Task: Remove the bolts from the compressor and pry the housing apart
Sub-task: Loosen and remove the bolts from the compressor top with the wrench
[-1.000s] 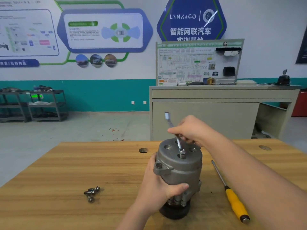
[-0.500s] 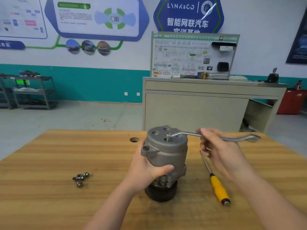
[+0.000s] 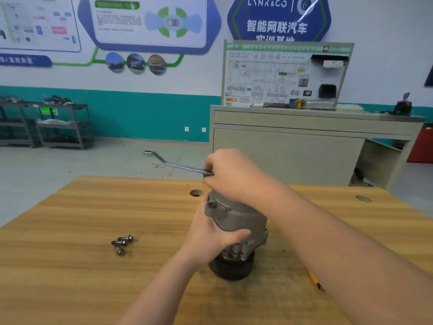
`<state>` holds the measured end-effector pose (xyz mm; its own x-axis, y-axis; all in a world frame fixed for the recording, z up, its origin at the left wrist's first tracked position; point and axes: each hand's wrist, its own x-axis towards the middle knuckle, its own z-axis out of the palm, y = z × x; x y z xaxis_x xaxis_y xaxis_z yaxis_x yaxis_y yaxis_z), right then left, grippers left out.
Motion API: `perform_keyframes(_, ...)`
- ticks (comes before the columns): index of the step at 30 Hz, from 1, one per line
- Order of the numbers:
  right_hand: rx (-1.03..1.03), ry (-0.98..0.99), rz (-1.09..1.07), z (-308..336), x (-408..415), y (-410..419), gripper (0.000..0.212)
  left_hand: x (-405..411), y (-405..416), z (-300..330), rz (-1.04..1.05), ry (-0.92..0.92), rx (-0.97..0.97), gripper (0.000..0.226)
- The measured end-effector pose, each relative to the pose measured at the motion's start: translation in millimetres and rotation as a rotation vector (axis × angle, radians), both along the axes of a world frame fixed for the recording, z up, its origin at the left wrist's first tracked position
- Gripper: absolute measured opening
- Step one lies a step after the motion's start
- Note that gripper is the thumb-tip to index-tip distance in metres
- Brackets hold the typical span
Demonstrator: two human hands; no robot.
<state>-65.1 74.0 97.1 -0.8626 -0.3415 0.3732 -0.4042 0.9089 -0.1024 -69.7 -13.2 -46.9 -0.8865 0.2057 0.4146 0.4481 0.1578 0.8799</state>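
Note:
A grey metal compressor (image 3: pixel 239 219) stands upright on its black pulley on the wooden table (image 3: pixel 93 231). My left hand (image 3: pixel 210 233) grips its side, thumb across the front. My right hand (image 3: pixel 234 174) sits over the compressor's top and grips a steel ring wrench (image 3: pixel 173 164), whose free end sticks out to the left and away. The bolt under the wrench is hidden by my right hand. Three loose bolts (image 3: pixel 121 243) lie on the table to the left.
A yellow-handled screwdriver (image 3: pixel 316 281) lies right of the compressor, mostly hidden under my right forearm. Round holes (image 3: pixel 195 193) mark the table near its far edge. Beyond the table stand a grey cabinet (image 3: pixel 293 148) and metal shelves (image 3: pixel 58 125).
The wrench has swung from pointing right half a second ago to pointing left and away now, with my right hand moving over the compressor top. My left hand stays on the housing.

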Motion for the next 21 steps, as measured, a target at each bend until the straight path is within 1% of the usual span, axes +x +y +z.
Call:
perform_keyframes(1,-0.034,0.057,0.067,-9,14,6,0.014,-1,-1,0,-0.010,-0.004,-0.009,0.083)
perform_keyframes(2,-0.114,0.085,0.137,-18,26,16,0.018,-3,-2,-1,-0.021,-0.005,-0.016,0.083)
perform_keyframes(3,-0.236,0.082,0.212,-28,37,28,0.021,-4,-2,-1,-0.026,-0.008,-0.018,0.084)
perform_keyframes(5,-0.619,0.099,0.327,-51,50,57,0.018,-4,-3,-3,-0.023,-0.017,0.011,0.092)
perform_keyframes(6,-0.842,0.138,0.333,-62,50,71,0.017,-3,-3,-3,-0.012,-0.009,0.020,0.096)
perform_keyframes(8,-1.226,0.180,0.239,-76,41,90,0.025,-2,-2,-4,-0.001,0.014,0.012,0.102)
perform_keyframes(9,-1.337,0.163,0.146,-79,32,94,0.029,0,-2,-5,-0.004,0.019,0.007,0.103)
perform_keyframes(10,-1.375,0.124,0.031,-79,21,97,0.030,0,-2,-6,-0.007,0.026,0.003,0.103)
perform_keyframes(12,-1.323,-0.025,-0.176,-68,-4,97,0.035,1,-2,-8,0.000,0.046,0.003,0.100)
perform_keyframes(13,-1.242,-0.106,-0.250,-59,-16,95,0.039,3,-1,-8,0.013,0.060,0.001,0.097)
perform_keyframes(15,-0.995,-0.214,-0.323,-35,-36,85,0.041,5,1,-7,0.038,0.082,-0.002,0.091)
perform_keyframes(17,-0.660,-0.243,-0.334,-12,-46,61,0.032,5,3,-7,0.056,0.074,-0.002,0.091)
perform_keyframes(19,-0.310,-0.210,-0.307,2,-43,30,0.017,4,2,-8,0.054,0.058,0.003,0.094)
perform_keyframes(20,-0.195,-0.174,-0.256,4,-36,17,0.012,4,2,-8,0.049,0.056,0.001,0.095)
perform_keyframes(21,-0.135,-0.134,-0.182,3,-26,8,0.011,3,1,-7,0.045,0.055,-0.005,0.095)
